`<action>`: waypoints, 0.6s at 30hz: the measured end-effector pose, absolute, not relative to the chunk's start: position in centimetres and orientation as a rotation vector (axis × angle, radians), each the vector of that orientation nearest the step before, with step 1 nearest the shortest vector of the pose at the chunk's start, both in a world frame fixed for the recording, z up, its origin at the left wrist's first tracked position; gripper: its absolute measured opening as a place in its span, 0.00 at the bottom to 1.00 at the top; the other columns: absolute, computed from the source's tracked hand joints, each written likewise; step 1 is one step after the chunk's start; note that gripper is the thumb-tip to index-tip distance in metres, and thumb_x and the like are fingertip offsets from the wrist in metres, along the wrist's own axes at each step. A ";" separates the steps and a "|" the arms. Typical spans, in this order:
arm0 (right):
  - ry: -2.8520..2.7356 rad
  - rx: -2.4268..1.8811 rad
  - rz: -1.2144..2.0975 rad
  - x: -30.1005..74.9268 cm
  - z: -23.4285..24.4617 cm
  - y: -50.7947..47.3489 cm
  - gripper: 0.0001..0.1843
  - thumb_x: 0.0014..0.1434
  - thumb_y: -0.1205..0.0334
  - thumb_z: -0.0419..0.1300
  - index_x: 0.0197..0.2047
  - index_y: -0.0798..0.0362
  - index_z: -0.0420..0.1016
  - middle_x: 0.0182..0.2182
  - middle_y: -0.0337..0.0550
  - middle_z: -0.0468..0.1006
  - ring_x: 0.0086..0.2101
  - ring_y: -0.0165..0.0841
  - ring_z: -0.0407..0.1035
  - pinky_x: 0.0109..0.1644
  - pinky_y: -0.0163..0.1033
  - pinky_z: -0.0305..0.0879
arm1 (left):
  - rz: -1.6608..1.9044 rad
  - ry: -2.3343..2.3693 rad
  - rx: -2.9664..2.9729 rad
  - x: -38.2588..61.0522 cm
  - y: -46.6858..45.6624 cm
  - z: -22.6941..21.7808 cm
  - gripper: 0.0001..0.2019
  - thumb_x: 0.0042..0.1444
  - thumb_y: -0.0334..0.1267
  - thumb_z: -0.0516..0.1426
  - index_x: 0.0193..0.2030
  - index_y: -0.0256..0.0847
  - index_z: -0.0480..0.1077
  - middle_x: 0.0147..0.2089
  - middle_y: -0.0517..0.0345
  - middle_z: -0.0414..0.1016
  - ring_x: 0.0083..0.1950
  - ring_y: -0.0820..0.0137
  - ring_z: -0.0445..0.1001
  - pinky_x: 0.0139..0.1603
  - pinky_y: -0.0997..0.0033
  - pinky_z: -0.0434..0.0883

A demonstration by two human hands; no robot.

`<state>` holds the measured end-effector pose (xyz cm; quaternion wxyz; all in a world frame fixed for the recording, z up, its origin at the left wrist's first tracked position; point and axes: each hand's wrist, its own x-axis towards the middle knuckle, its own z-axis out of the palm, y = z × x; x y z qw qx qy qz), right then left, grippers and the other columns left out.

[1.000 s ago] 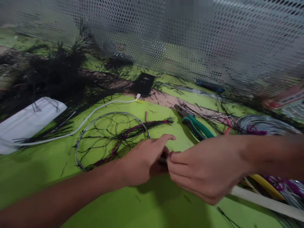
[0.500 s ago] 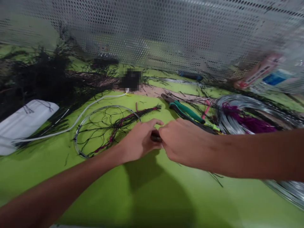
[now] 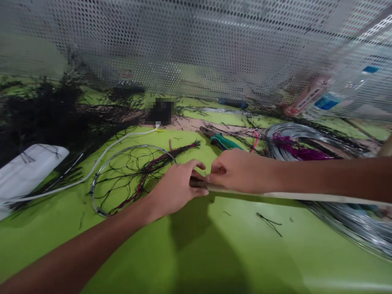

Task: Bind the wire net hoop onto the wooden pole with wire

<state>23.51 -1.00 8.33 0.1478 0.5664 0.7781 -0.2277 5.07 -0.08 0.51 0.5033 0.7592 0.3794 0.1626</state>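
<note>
My left hand (image 3: 176,185) is curled round a short dark brown piece (image 3: 198,183) whose kind I cannot make out. Close against it, my right hand (image 3: 234,169) has its thumb and fingers pinched together; what lies between them is hidden. From the dark piece a long pale strip (image 3: 284,197) runs rightward beneath my right forearm. Left of my hands lies a wire ring (image 3: 94,179) with black netting (image 3: 134,175) tied across it and a magenta strand. Green-handled pliers (image 3: 225,142) rest just behind my right hand, partly covered by it.
Coils of silvery wire (image 3: 272,143) with purple thread (image 3: 298,148) lie at right. At left are a white case (image 3: 36,163), a white cable (image 3: 107,149) and a black heap of strands (image 3: 39,110). A perforated metal panel (image 3: 199,41) and a bottle (image 3: 330,100) stand behind.
My right hand has shifted slightly and tilted, and the pale strip now shows under the forearm. My left hand still grips the dark piece. The whole view has moved a little.
</note>
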 end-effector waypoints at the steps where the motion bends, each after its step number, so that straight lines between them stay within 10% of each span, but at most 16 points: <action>1: 2.331 1.601 -0.496 24.7 8.2 -0.8 0.19 0.69 0.55 0.50 0.35 0.54 0.79 0.25 0.45 0.79 0.23 0.31 0.67 0.26 0.37 0.53 | 0.381 0.941 1.853 5.1 0.0 0.6 0.20 0.52 0.35 0.68 0.51 0.39 0.70 0.48 0.48 0.83 0.47 0.60 0.83 0.50 0.61 0.76; 8: 2.311 1.797 -0.086 31.0 7.2 2.1 0.26 0.71 0.47 0.48 0.54 0.62 0.70 0.43 0.66 0.78 0.35 0.42 0.71 0.33 0.41 0.51 | 0.311 0.984 1.973 4.9 0.1 1.6 0.20 0.54 0.40 0.66 0.54 0.40 0.72 0.52 0.51 0.82 0.53 0.55 0.79 0.57 0.54 0.70; 11: 2.253 1.856 -0.169 30.9 6.5 2.6 0.34 0.67 0.36 0.48 0.51 0.62 0.71 0.38 0.67 0.79 0.33 0.45 0.71 0.32 0.42 0.52 | 0.275 0.997 1.977 4.7 0.0 1.7 0.25 0.56 0.42 0.65 0.59 0.40 0.70 0.53 0.51 0.82 0.55 0.54 0.77 0.58 0.52 0.69; 18: 2.236 2.001 -0.476 31.1 6.3 4.9 0.18 0.57 0.46 0.61 0.35 0.55 0.70 0.36 0.60 0.77 0.32 0.40 0.67 0.32 0.41 0.54 | 0.211 0.994 2.022 4.1 -0.3 1.6 0.30 0.56 0.45 0.65 0.65 0.45 0.66 0.56 0.54 0.79 0.61 0.53 0.71 0.62 0.52 0.66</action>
